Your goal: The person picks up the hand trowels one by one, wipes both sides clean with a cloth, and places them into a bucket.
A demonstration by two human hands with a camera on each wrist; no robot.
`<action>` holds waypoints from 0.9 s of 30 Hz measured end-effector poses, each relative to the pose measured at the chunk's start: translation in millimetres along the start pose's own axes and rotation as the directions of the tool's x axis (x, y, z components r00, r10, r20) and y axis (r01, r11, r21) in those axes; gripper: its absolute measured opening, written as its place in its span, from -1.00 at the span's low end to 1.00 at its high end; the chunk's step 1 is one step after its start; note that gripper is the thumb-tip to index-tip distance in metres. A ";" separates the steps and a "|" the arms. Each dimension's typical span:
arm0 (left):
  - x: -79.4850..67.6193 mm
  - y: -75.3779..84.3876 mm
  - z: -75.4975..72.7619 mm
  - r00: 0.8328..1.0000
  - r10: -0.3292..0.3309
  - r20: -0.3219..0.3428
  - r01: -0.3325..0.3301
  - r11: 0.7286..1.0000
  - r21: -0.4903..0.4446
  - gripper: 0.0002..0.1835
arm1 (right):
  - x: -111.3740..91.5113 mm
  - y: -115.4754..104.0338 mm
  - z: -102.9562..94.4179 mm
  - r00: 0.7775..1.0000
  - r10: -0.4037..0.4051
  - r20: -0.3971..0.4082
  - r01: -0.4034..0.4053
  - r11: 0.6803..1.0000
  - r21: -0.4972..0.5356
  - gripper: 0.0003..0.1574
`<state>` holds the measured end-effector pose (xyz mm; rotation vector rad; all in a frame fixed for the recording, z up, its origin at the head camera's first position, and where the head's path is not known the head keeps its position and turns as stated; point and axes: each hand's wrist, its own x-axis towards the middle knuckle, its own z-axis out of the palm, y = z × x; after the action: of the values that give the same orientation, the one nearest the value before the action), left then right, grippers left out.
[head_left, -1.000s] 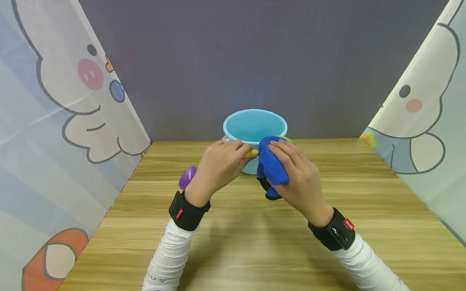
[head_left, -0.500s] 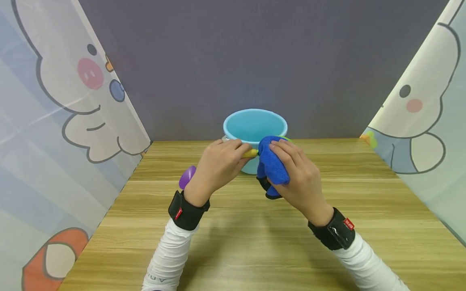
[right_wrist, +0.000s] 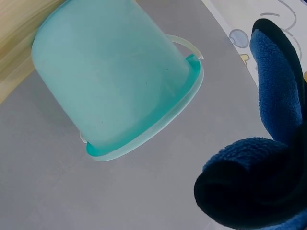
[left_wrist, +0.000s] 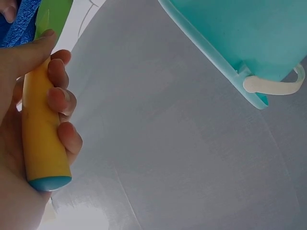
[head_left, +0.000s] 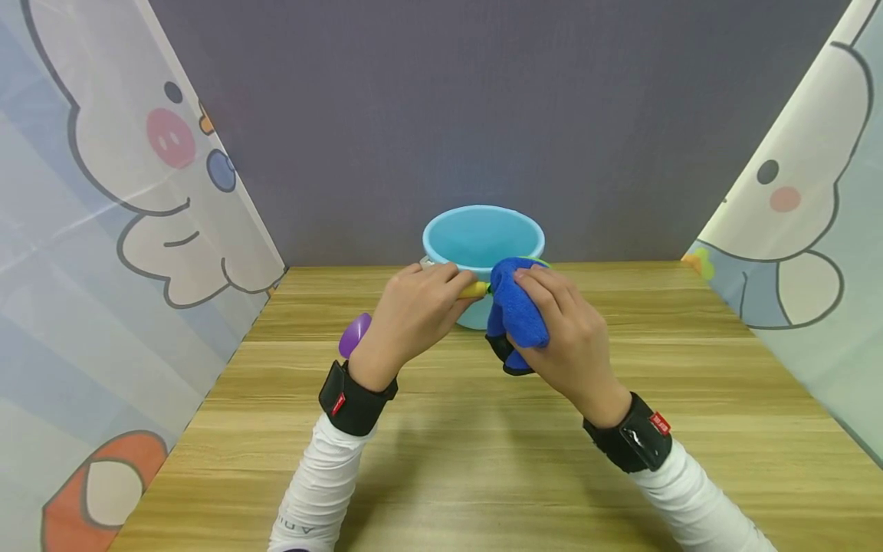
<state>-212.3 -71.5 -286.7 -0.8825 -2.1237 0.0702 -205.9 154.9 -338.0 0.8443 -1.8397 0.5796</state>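
Note:
My left hand (head_left: 422, 310) grips the yellow handle (left_wrist: 44, 129) of a tool, with the fingers curled round it. The handle ends in a teal cap (left_wrist: 50, 183); at its other end is a smooth green head (left_wrist: 56, 19), mostly hidden by cloth. My right hand (head_left: 569, 337) holds a blue towel cloth (head_left: 517, 307) with black edging, folded against the green head. In the right wrist view the cloth (right_wrist: 276, 91) hangs in loose folds. Both hands are raised, in front of a light blue bucket (head_left: 483, 216) in the head view.
The bucket stands at the back of the wooden table (head_left: 441, 475), near a grey wall (head_left: 441, 115), and has a white handle (left_wrist: 276, 86). A smooth purple object (head_left: 354, 335) lies left, partly behind the left wrist. Panels with cartoon prints (head_left: 117, 230) flank the table.

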 end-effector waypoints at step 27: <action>-1.6 -4.1 -2.3 0.999 -0.022 -0.040 0.021 1.000 -0.018 -0.77 | -2.1 6.9 1.8 0.995 0.095 -0.008 -0.095 0.995 0.011 -0.10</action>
<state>-212.3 -76.1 -284.9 -0.8646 -2.0990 0.0225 -211.6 158.7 -340.8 0.7630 -1.8786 0.6520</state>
